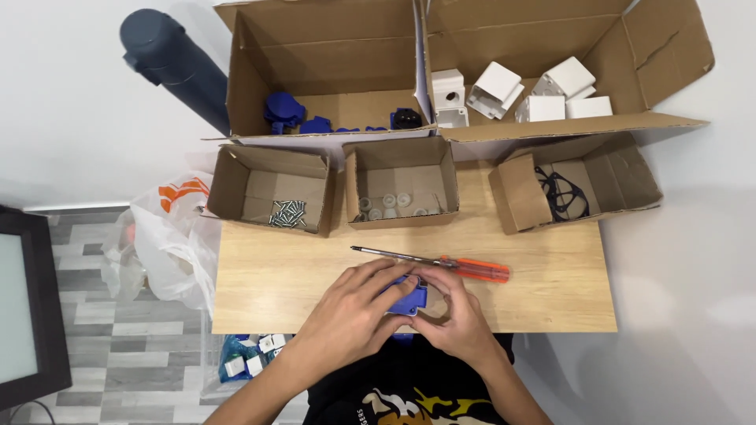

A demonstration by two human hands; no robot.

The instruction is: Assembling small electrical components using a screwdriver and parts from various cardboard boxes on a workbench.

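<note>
Far left: a dark blue cylinder [177, 63] stands off the counter's back corner, and a white plastic bag [169, 240] hangs beside the counter's left edge.
Back left box: a big cardboard box [244, 79] holds blue plastic parts [285, 112].
Screw box: a small cardboard box [236, 181] holds a cluster of silver screws [287, 213].
Left hand: the left hand [354, 311] is curled over the blue plastic piece [408, 297], fingers wrapped on its left side and top.
Blue piece: it sits low on the wooden counter [260, 291], near the front edge, pinched between both hands and mostly hidden; I cannot tell its long axis.
Middle box: small pale caps [390, 205] lie inside, straight behind the hands.
Screwdriver: the orange-handled screwdriver [441, 264] lies just behind the hands, nearly touching the fingertips, long axis left to right, tip left, handle right.
Right hand: the right hand [457, 319] presses in from the right, fingers closed on the piece; it is the hand nearer the orange handle.
Right side: black rings [563, 193] lie in a small box, white housings [543, 90] in the big box behind.
</note>
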